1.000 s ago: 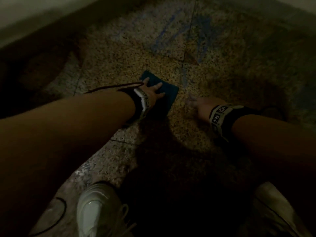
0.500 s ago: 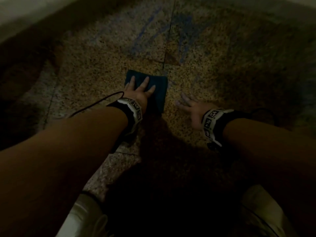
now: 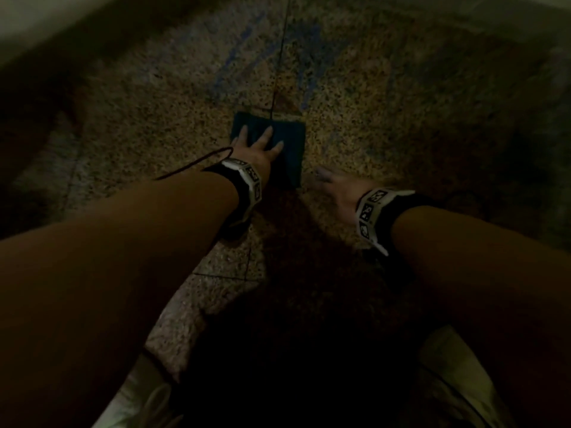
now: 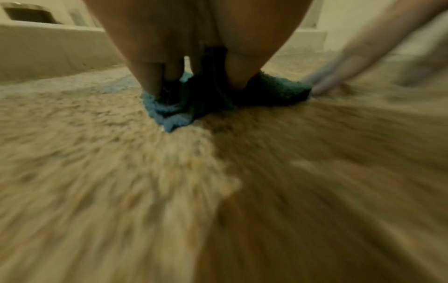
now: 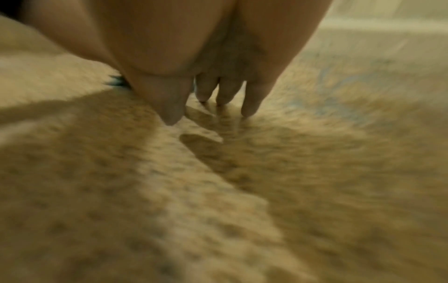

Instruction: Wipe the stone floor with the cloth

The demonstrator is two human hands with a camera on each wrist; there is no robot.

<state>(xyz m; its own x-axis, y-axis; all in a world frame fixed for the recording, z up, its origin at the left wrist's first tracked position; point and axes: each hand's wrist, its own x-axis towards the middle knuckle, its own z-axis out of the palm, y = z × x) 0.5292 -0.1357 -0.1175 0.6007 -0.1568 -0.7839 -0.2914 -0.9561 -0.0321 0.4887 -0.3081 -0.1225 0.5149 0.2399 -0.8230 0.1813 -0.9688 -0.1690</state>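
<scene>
A folded teal cloth lies flat on the speckled stone floor, across a tile joint. My left hand presses on the cloth's left half with straight, spread fingers. The left wrist view shows the cloth bunched under the left hand. Just right of the cloth, my right hand rests flat on the bare floor, fingers straight. In the right wrist view the right hand's fingertips touch the floor, with a sliver of cloth at its left.
Blue smears mark the floor beyond the cloth. A low pale wall base runs along the far left. My two light shoes stand at the bottom of the head view. A thin dark cord loops from the left wristband.
My left hand has slid the cloth left and slightly away, turning to point forward. My right hand stays on the floor beside it. The head view has shifted.
</scene>
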